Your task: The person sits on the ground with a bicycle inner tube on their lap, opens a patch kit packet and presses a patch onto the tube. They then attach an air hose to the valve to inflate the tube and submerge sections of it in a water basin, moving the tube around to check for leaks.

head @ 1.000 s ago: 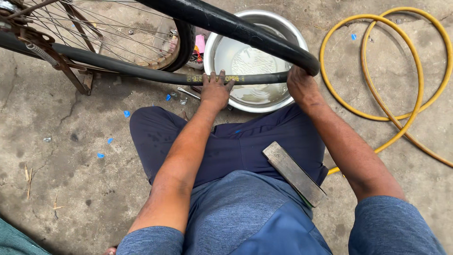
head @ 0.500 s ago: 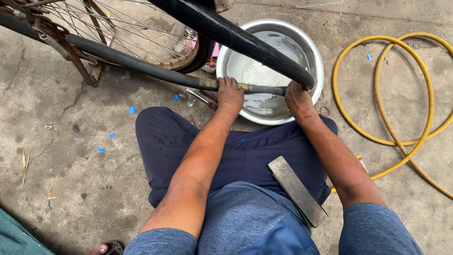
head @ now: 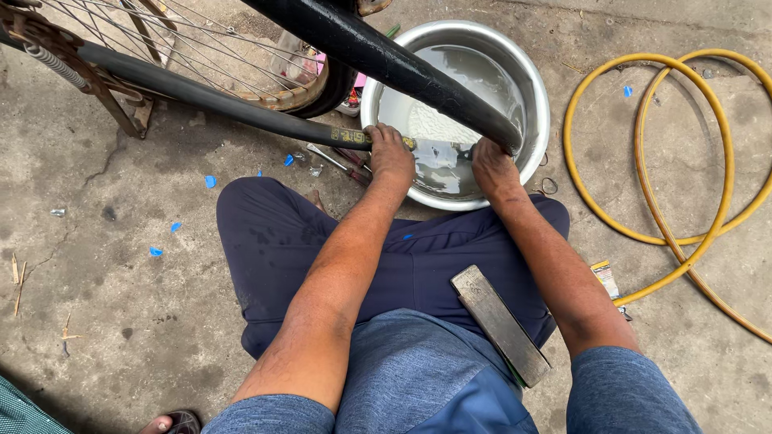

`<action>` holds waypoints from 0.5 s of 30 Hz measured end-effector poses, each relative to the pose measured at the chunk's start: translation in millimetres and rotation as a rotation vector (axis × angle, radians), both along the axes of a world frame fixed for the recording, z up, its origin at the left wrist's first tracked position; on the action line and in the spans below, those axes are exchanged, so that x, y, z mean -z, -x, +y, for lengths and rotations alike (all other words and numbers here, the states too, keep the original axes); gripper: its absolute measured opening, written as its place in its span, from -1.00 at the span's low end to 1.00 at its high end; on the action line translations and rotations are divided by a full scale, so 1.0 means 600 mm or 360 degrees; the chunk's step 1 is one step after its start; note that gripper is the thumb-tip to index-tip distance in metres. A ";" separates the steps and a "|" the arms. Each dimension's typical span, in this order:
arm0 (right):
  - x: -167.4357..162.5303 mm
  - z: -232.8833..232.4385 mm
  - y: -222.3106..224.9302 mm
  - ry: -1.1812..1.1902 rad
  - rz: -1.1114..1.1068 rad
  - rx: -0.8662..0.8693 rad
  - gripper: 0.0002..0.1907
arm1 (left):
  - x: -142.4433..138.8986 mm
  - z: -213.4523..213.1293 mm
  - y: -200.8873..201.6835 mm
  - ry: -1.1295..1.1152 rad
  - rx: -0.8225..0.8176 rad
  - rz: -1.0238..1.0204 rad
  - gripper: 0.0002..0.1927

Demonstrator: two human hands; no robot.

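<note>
the ground is rough grey concrete floor, cracked and stained, with small blue scraps and a few dry splinters scattered over it. the person sits low on it in dark blue trousers, and a flat grey metal bar lies slanted across the right thigh.

the left hand is closed around a thin black rubber inner tube, and the right hand grips the same tube a little further along. the stretch between the two hands lies over the water in a round shiny steel basin, which stands on the floor just beyond the knees. the tube runs off to the left from the left hand, past a rusty spoked bicycle wheel. a thick black tyre slants across the basin, above the hands.

small metal tools lie on the concrete just beside the left hand. to the right, well apart from the basin, a yellow hose lies in loose loops.
</note>
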State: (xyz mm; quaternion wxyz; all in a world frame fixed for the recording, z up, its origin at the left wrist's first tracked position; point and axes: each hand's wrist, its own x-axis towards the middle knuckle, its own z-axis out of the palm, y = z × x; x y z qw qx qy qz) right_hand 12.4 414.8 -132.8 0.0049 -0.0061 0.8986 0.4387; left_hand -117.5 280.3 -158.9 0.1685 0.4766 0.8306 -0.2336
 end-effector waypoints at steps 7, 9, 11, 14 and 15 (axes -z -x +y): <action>0.009 0.009 -0.001 0.0055 -0.0001 0.0014 -0.67 | 0.017 0.000 0.000 0.0011 0.0016 0.0009 -0.47; 0.012 0.010 -0.002 0.0027 0.0018 -0.0002 -0.68 | 0.023 0.000 0.000 0.0014 0.0029 0.0016 -0.47; 0.015 0.010 -0.002 -0.0020 0.0019 0.0001 -0.69 | 0.029 0.000 0.001 0.0031 0.0040 0.0014 -0.45; 0.018 0.010 -0.002 -0.0013 -0.0016 0.0047 -0.73 | 0.038 0.001 0.001 -0.0011 0.0022 0.0027 -0.46; 0.019 0.010 -0.002 0.0006 -0.0012 0.0042 -0.72 | 0.041 0.001 0.001 -0.0010 0.0020 0.0020 -0.47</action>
